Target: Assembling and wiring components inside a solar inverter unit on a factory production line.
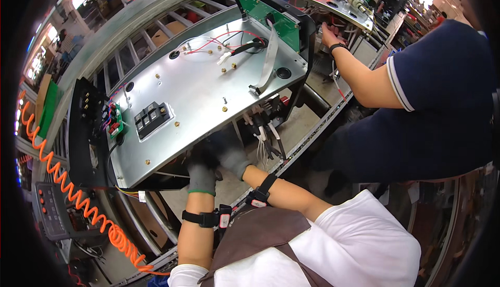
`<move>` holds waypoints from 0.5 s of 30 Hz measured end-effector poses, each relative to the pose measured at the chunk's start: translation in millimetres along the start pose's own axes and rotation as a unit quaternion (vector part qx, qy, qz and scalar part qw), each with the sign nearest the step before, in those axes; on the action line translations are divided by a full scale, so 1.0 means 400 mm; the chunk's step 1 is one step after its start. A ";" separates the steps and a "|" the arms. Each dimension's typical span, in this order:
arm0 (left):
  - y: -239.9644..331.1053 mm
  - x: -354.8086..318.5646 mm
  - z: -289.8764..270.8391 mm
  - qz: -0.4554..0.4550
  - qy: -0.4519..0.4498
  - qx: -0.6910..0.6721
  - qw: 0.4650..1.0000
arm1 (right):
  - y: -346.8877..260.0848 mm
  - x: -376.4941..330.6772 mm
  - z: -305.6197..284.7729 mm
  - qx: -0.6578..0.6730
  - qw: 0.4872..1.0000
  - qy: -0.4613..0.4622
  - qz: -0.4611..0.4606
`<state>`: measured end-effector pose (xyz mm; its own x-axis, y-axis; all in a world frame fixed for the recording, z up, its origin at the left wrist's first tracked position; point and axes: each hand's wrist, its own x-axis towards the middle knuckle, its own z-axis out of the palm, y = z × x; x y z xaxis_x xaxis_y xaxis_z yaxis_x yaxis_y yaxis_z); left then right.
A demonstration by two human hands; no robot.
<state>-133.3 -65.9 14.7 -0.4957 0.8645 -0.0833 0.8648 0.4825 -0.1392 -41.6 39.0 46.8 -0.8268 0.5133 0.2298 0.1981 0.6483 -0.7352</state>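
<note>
My left hand (201,178), in a grey glove with a green cuff, reaches under the near edge of a silver metal plate (192,84). Close beside it, my right hand (233,160), also gloved in grey, goes under the same edge and is smeared by motion. The fingers of both are hidden or blurred, so whatever they touch does not show. A bundle of cables (263,130) hangs below the plate to the right of my hands. On top of the plate sit a black power module (151,120), brass standoffs and loose red, white and black wires.
A green circuit board (271,21) stands at the plate's far right end, with a grey ribbon cable (270,58) hanging off it. Rollers (156,34) run behind. An orange coiled hose (78,198) stretches down the left. A co-worker (411,94) works on another unit at right.
</note>
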 end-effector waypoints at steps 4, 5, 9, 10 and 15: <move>0.060 0.007 -0.074 -0.080 -0.028 -0.078 0.993 | 0.006 0.009 -0.001 0.036 0.999 -0.028 -0.004; 0.070 0.006 -0.080 -0.099 -0.033 -0.098 0.990 | 0.004 0.014 -0.008 0.022 0.997 -0.070 0.022; 0.072 0.020 -0.021 -0.344 -0.010 -0.605 0.718 | 0.026 -0.032 0.024 -0.027 0.999 -0.012 -0.043; 0.079 0.026 -0.022 -0.391 -0.001 -0.730 0.560 | 0.029 -0.048 0.023 0.005 1.000 -0.007 -0.021; 0.116 0.008 -0.064 -0.457 -0.028 -0.816 0.353 | 0.035 -0.071 0.003 0.103 0.994 0.022 0.025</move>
<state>-92.7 -36.9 33.2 -0.5882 0.2604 -0.7656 -0.7866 0.0356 0.6165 -15.9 32.6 29.3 -0.7938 0.5695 0.2136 0.1228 0.4939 -0.8608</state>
